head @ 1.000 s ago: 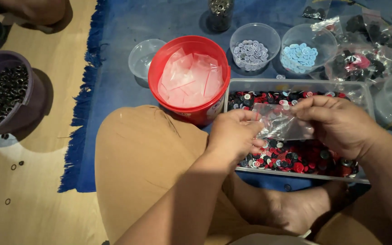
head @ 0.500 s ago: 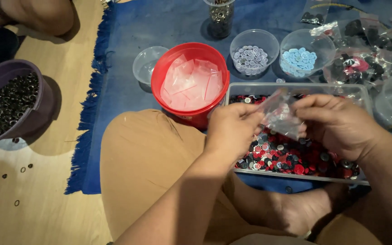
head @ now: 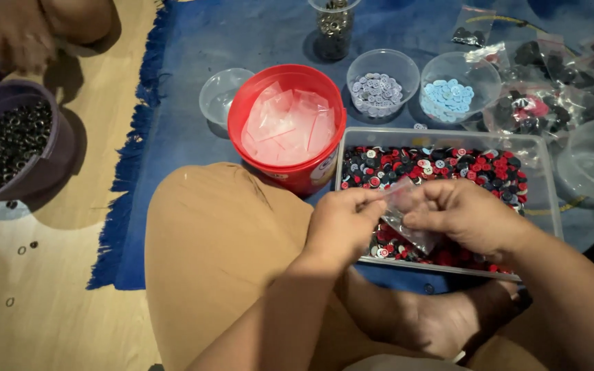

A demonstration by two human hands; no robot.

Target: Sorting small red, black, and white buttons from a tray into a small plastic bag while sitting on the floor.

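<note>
left hand (head: 342, 223) + right hand (head: 463, 216) | pinch clear bag (head: 407, 213) | over button tray (head: 548, 206)

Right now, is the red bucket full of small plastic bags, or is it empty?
Not empty. The red bucket stands upright and open, with clear small plastic bags lying inside near its rim. How deep the pile goes cannot be told.

Small clear plastic bags (head: 287, 127) fill the red bucket (head: 242, 110), others (head: 544, 103) far right
</note>
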